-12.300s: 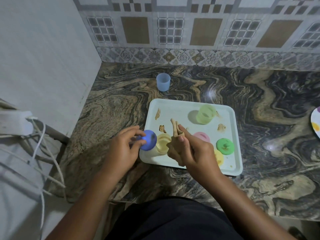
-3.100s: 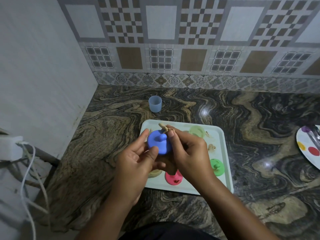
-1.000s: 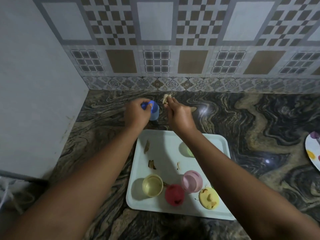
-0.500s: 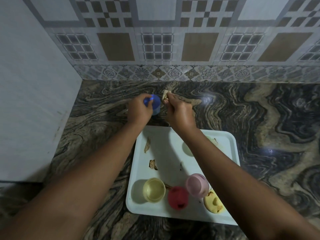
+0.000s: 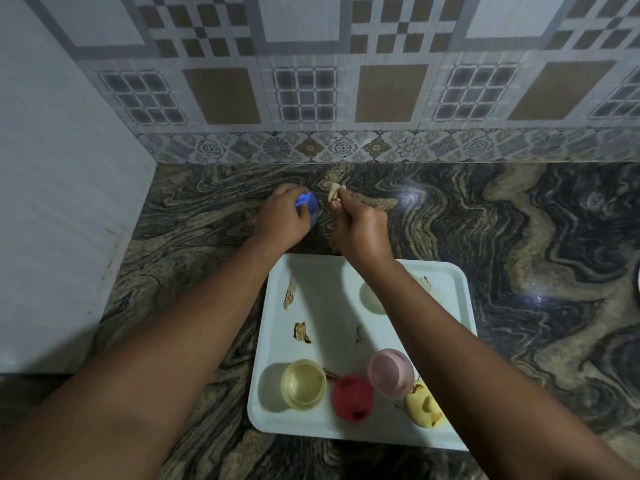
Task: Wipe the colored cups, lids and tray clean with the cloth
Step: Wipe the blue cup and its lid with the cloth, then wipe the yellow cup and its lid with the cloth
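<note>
One lid seemingly done: left grip [image 5: 284,221] curled round blue lid [image 5: 307,202] far out on the tabletop [image 5: 485,220], right grip [image 5: 360,233] pinching cloth [image 5: 334,192] just beside, next up probably reaching to the smeared tray [image 5: 325,292] near for another piece.

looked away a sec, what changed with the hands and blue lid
The left hand carried the blue lid from above the tray to the counter behind it; the right hand followed, still pinching the cloth. Yellow cup, red lid and smears stay on the tray.
</note>
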Demonstrator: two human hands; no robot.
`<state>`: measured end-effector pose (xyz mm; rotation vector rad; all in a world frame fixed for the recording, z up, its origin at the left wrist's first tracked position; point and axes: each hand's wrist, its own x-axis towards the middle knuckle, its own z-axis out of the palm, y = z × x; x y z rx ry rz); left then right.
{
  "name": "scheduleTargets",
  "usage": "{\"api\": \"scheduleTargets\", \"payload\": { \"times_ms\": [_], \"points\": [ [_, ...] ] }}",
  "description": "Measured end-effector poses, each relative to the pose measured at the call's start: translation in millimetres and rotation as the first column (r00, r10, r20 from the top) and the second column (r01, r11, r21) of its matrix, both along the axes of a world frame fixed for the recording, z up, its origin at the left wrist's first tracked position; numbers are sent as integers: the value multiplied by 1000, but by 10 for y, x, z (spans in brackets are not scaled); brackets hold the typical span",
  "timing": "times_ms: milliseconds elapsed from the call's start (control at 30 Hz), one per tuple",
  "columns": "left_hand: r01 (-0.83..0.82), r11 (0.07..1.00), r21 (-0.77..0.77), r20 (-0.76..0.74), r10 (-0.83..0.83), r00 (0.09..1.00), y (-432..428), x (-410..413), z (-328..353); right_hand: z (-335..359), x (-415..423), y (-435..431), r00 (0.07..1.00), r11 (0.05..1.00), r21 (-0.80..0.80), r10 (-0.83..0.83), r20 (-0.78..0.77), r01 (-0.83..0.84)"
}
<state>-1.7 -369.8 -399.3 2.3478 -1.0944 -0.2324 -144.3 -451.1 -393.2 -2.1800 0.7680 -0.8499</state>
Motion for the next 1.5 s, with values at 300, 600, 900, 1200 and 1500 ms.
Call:
{"api": "scheduleTargets", "payload": {
  "times_ms": [300,600,900,1200,1500],
  "points": [
    [19,1000,-9,-36,-19,999,-20,18,-21,-4,-22,-9,999,1000,-14,-27,36,27],
    [-34,987,-156,-45,27,999,94,12,59,25,-59,10,995,998,-45,-41,88,45],
    [-127,892,-434,-116,85,990,655,-431,683,426,-431,433,996,974,222,-55,68,39],
    [-71,892,-446,-205,-24,979,1623,-1329,808,537,-1176,1158,982,899,412,89,164,-150],
    [199,980,16,-21,-199,980,2204,-1725,168,343,-1712,1605,993,927,362,118,-24,-101]
  ]
}}
